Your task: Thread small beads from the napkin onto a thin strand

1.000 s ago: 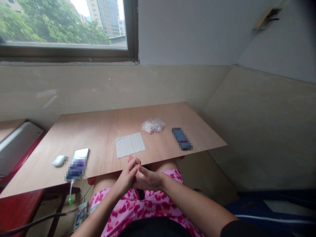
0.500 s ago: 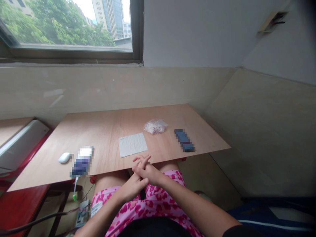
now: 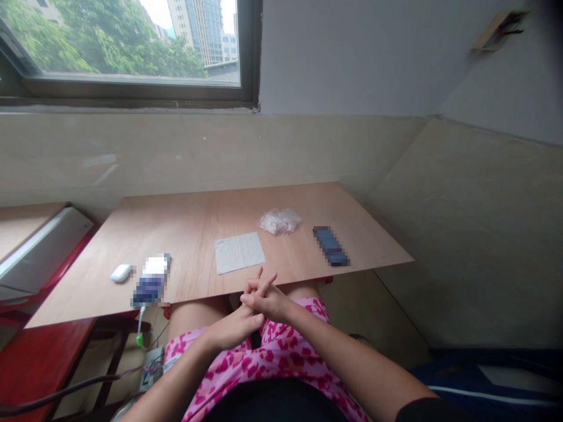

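My left hand (image 3: 237,327) and my right hand (image 3: 271,302) are clasped together over my lap, just in front of the table's near edge. Their fingers interlace, with a couple of fingertips pointing up and apart. Apart from each other they hold nothing that I can see. Some fingers are hidden where the hands overlap. Closest to them on the wooden table (image 3: 185,234) lies a flat white tissue (image 3: 240,252). Behind it rests a crumpled clear plastic bag (image 3: 280,221) with small whitish and pink contents.
A pixelated dark phone (image 3: 331,245) lies to the right. Towards the left are another pixelated phone (image 3: 151,280) with a white cable (image 3: 140,325) hanging over the edge, and a small white case (image 3: 120,272). A red stool (image 3: 44,363) stands at lower left, beneath a window (image 3: 123,47).
My hands stay clasped, and their fingers have shifted, with two now pointing more upward. The view has moved a little, while the things on the table keep their places.
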### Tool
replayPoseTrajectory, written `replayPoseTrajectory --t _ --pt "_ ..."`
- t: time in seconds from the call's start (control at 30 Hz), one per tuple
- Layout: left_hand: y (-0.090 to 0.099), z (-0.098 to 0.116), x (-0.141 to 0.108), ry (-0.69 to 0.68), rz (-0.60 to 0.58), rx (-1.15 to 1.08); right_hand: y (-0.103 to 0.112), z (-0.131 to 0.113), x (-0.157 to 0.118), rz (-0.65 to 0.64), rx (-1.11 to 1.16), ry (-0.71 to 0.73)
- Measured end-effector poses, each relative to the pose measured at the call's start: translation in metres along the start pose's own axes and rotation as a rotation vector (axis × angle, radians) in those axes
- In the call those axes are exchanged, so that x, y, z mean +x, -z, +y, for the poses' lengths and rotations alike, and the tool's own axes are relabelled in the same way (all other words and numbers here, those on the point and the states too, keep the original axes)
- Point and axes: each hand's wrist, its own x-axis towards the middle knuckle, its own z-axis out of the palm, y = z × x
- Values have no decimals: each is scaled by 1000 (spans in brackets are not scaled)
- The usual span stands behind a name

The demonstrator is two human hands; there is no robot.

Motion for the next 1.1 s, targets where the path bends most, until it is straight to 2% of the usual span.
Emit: replayPoseTrajectory --t 0.23,0.4,0.5,0.67,0.9,1.1 --pt "11 2 3 59 -88 24 -2 -13 -3 24 6 -29" --pt "10 -5 6 45 -55 60 -8 -2 1 106 36 -26" --pt "8 -9 7 14 -50 67 -9 3 4 112 22 3" --pt "7 -13 7 -44 -10 135 -9 0 4 137 7 53" --pt "2 -17 7 -2 63 163 -9 -2 3 149 -27 11" --pt "4 -15 10 -7 80 107 -7 -3 6 171 -14 65"
